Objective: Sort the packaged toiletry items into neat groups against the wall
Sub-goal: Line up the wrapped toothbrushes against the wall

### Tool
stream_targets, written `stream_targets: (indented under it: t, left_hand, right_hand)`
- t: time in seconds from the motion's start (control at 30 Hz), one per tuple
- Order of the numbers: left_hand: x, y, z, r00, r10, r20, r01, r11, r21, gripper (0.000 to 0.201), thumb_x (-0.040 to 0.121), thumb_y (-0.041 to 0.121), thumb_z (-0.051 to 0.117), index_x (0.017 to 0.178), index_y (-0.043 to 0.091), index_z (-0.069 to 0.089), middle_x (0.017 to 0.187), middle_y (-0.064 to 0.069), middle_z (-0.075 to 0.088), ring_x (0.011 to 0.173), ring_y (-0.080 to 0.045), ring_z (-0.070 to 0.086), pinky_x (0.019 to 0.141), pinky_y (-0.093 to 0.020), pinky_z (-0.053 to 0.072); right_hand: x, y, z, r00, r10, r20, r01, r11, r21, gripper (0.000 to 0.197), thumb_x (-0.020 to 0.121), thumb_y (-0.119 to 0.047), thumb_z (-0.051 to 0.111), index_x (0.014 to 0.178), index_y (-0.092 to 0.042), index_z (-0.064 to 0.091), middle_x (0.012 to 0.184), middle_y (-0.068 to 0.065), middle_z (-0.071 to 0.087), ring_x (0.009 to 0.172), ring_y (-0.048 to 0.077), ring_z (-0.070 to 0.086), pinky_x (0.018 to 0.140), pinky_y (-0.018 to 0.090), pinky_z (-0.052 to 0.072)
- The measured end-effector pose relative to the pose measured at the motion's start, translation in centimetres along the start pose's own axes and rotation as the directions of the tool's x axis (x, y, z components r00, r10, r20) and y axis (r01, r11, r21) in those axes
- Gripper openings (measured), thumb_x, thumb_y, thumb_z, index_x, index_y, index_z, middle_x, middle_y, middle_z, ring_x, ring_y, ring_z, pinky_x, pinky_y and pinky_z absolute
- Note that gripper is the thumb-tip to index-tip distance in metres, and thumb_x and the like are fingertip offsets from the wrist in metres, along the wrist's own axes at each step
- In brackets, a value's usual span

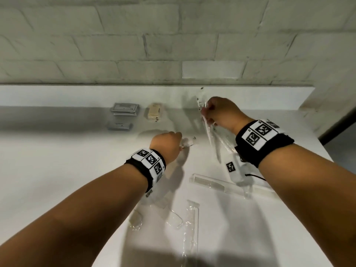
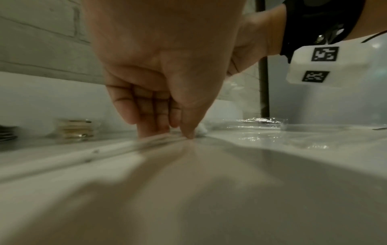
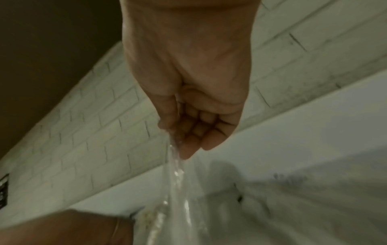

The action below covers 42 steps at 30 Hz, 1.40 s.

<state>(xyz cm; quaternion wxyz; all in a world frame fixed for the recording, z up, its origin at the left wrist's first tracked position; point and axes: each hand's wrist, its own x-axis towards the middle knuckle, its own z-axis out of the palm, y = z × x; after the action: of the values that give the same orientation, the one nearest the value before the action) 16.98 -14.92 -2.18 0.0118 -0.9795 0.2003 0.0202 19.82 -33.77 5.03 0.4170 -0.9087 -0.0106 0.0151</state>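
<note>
My right hand (image 1: 208,112) is lifted near the wall and grips several long clear-wrapped items (image 1: 212,137), which hang down towards the counter. In the right wrist view the thumb and curled fingers of that hand (image 3: 178,140) pinch the clear wrappers (image 3: 177,175). My left hand (image 1: 180,144) is low on the counter, fingertips pinching a small clear packet (image 1: 187,142) with something white inside. In the left wrist view the left hand (image 2: 180,132) has thumb and fingers meeting at the counter beside the small packet (image 2: 202,130). Grey packets (image 1: 124,108) and beige packets (image 1: 154,111) lie grouped near the wall.
A single grey packet (image 1: 119,126) lies in front of the grey group. A wrapped comb (image 1: 210,183) lies under my right forearm. More clear-wrapped items (image 1: 190,218) lie near the front of the white counter (image 1: 57,151). The counter's right edge (image 1: 325,151) is close to my right arm.
</note>
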Motion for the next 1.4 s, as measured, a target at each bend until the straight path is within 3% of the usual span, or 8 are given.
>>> stream_targets:
  t: [0.1,0.23,0.47,0.63,0.77,0.87,1.07,1.4]
  left_hand:
    - [0.3,-0.4,-0.4,0.988,-0.146,0.053,0.152,0.981,-0.121,0.028,0.095,0.028,0.050,0.113,0.006,0.050,0.109,-0.014,0.059,0.097,-0.032,0.059,0.069,-0.033,0.038]
    - [-0.3,-1.9,-1.0,0.981,-0.146,0.131,0.173,0.959,-0.224,0.028,0.095,0.025,0.047,0.118,0.013,0.056,0.115,-0.011,0.058,0.102,-0.028,0.057,0.082,-0.031,0.044]
    - [-2.7,-2.3,-3.0,0.871,-0.029,0.491,0.021,1.000,0.021,0.045,0.099,0.033,0.037,0.144,0.032,0.037,0.139,-0.005,0.038,0.122,-0.025,0.049,0.098,-0.033,0.040]
    - [-1.3,-0.8,-2.1,0.898,-0.052,0.437,0.109,0.989,-0.105,0.046,0.097,0.032,0.039,0.143,0.026,0.037,0.133,-0.010,0.043,0.115,-0.029,0.052,0.097,-0.037,0.044]
    - [-0.1,0.0,-2.2,0.917,-0.050,0.396,0.153,0.961,-0.232,0.050,0.097,0.023,0.044,0.143,0.008,0.035,0.140,-0.016,0.042,0.125,-0.033,0.044,0.103,-0.037,0.038]
    - [0.3,-0.5,-1.7,0.934,-0.040,0.354,0.134,0.960,-0.245,0.060,0.094,0.026,0.047,0.149,0.012,0.027,0.149,-0.012,0.036,0.135,-0.033,0.035,0.110,-0.043,0.032]
    - [0.3,-1.2,-0.5,0.926,0.014,0.378,0.082,0.968,-0.236,0.077,0.093,0.047,0.046,0.153,0.015,0.008,0.162,-0.005,0.005,0.148,-0.028,0.010,0.119,-0.039,0.017]
    - [2.7,-2.9,-0.8,0.947,0.022,0.321,0.083,0.947,-0.311,0.068,0.091,0.038,0.053,0.147,0.007,0.027,0.159,-0.012,0.019,0.147,-0.024,0.017,0.118,-0.038,0.021]
  right_hand:
    - [-0.2,1.3,1.9,0.983,0.176,0.059,-0.177,0.984,0.010,0.025,0.090,-0.030,0.060,0.088,-0.005,0.061,0.072,0.013,0.066,0.067,0.033,0.066,0.065,0.040,0.054]
    - [-1.1,3.3,3.1,0.937,0.312,0.156,-0.260,0.923,-0.285,0.036,0.094,-0.036,0.052,0.079,-0.005,0.061,0.062,0.011,0.060,0.050,0.025,0.056,0.061,0.031,0.048]
    - [-3.2,2.8,4.3,0.888,0.402,0.223,-0.224,0.802,-0.554,0.027,0.087,-0.034,0.065,0.095,-0.008,0.061,0.090,0.009,0.062,0.087,0.026,0.062,0.075,0.030,0.047]
    - [-2.7,2.2,5.8,0.860,0.474,0.189,-0.324,0.794,-0.514,0.011,0.086,-0.014,0.057,0.082,-0.006,0.062,0.066,0.007,0.058,0.070,0.026,0.059,0.057,0.023,0.043]
    - [-2.6,1.7,5.9,0.908,0.414,0.069,-0.349,0.838,-0.420,0.020,0.086,-0.008,0.053,0.103,-0.002,0.062,0.102,0.016,0.066,0.093,0.032,0.066,0.071,0.031,0.050]
    - [-2.5,2.2,5.9,0.955,0.297,-0.019,-0.276,0.862,-0.425,0.030,0.088,-0.006,0.049,0.117,-0.002,0.053,0.116,0.017,0.062,0.104,0.034,0.061,0.077,0.031,0.047]
    - [-2.3,2.5,6.4,0.957,0.254,0.139,-0.167,0.877,-0.451,0.039,0.087,-0.030,0.063,0.116,-0.006,0.053,0.116,0.011,0.062,0.108,0.030,0.059,0.081,0.031,0.047]
    - [-0.2,1.3,8.5,0.963,0.231,0.139,-0.195,0.953,-0.232,0.034,0.088,-0.032,0.063,0.109,-0.005,0.063,0.097,0.014,0.068,0.088,0.028,0.064,0.076,0.032,0.049]
